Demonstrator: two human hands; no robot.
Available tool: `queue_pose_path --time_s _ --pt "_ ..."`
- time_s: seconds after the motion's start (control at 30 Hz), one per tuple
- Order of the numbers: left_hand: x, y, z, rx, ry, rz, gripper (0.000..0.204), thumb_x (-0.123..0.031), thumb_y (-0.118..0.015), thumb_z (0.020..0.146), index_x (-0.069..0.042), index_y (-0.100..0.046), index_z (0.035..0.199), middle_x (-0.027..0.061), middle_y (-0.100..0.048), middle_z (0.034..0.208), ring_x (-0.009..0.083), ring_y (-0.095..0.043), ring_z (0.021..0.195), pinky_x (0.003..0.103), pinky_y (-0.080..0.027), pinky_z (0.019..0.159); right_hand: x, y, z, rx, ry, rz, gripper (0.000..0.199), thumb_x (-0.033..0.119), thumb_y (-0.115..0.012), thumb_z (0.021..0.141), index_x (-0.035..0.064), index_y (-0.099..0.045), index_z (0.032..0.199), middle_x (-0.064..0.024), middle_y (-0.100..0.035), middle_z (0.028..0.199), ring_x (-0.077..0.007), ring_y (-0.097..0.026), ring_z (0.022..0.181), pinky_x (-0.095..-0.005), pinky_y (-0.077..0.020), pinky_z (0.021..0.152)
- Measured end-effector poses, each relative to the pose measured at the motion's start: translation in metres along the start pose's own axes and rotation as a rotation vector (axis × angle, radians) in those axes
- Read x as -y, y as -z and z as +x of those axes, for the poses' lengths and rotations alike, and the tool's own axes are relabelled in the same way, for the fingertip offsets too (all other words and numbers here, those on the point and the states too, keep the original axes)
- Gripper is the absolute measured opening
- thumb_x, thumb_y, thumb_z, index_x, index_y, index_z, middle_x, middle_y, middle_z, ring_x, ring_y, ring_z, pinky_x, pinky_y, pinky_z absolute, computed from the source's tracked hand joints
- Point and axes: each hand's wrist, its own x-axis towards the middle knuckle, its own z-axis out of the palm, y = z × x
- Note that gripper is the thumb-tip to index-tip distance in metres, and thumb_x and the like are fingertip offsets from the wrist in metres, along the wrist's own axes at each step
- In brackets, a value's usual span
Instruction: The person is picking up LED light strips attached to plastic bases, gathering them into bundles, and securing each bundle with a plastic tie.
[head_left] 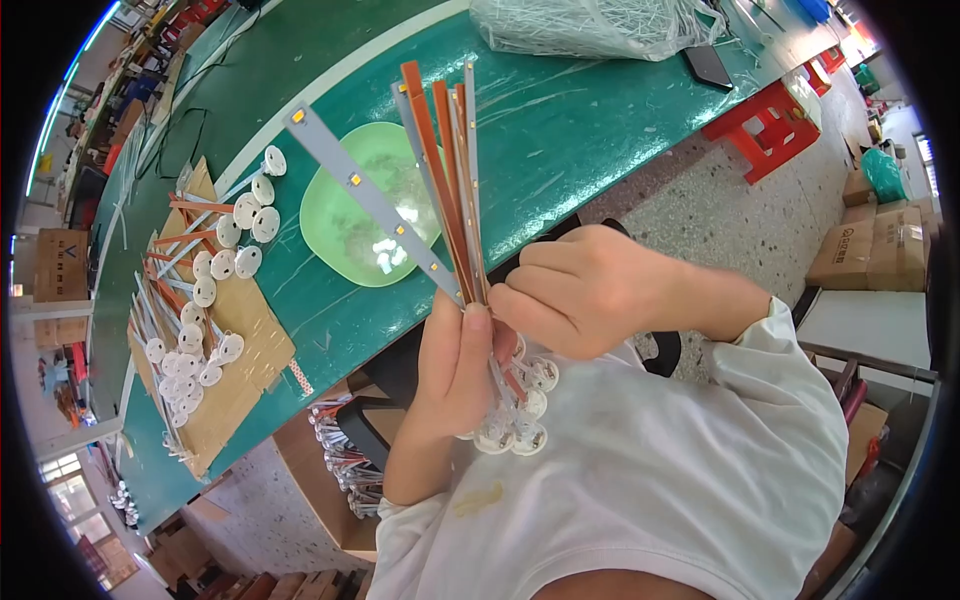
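Centre frame: the left hand [450, 370] closes its grip around a fan of strips [450, 205]. The right hand [580, 290] curls against them, its hold unclear. A green bowl [320, 215] sits behind.

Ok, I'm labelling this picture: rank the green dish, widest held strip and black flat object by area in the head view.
1. Green dish
2. Widest held strip, seemingly nearer the camera
3. Black flat object

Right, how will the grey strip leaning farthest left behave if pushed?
The grey strip is likely stiff: it juts straight above the left hand. Probably light, looking slender. It might catch the orange strips bunched beside it.
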Motion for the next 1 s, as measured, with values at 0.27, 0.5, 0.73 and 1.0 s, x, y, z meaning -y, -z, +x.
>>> queue_pose_path --time_s 0.27,0.5,0.73,1.0 --pt "0.007 -0.004 0.002 -0.084 -0.163 0.345 0.031 -0.013 -0.034 0.101 0.008 -0.044 0.122 0.0032 -0.054 0.070 0.0090 -0.050 0.055 0.025 -0.039 0.049 0.027 -0.036 -0.012 -0.256 -0.613 0.622 0.006 0.001 -0.055 0.080 0.0024 -0.060 0.084 -0.0059 -0.046 0.053 -0.0131 -0.043 0.040 -0.0282 -0.0373 0.036" --pt "0.008 0.001 0.008 -0.089 -0.062 0.273 0.029 -0.026 -0.037 0.105 0.000 -0.045 0.114 0.0010 -0.053 0.078 0.0070 -0.048 0.062 0.021 -0.040 0.055 0.023 -0.028 -0.019 -0.302 -0.772 0.606 0.011 0.005 -0.063 0.090 -0.0014 -0.064 0.098 -0.0118 -0.064 0.084 -0.0178 -0.064 0.064 -0.0283 -0.0519 0.055" --pt "0.014 0.006 0.001 -0.051 -0.088 0.449 0.028 -0.020 -0.039 0.102 0.003 -0.044 0.116 0.0025 -0.053 0.066 0.0101 -0.053 0.060 0.024 -0.042 0.053 -0.003 -0.017 -0.023 -0.166 0.001 0.107 0.022 0.002 -0.071 0.073 -0.0055 -0.064 0.092 -0.0143 -0.064 0.089 -0.0235 -0.063 0.064 -0.0295 -0.0517 0.050" --pt "-0.012 -0.004 0.002 0.005 -0.101 0.607 0.019 -0.013 -0.047 0.098 0.004 -0.051 0.104 0.0137 -0.057 0.066 0.0305 -0.060 0.056 0.036 -0.046 0.054 0.027 -0.042 -0.030 -0.287 -0.363 0.479 0.008 0.009 -0.059 0.086 0.0031 -0.059 0.082 -0.0064 -0.052 0.062 -0.0182 -0.052 0.048 -0.0308 -0.0418 0.042"
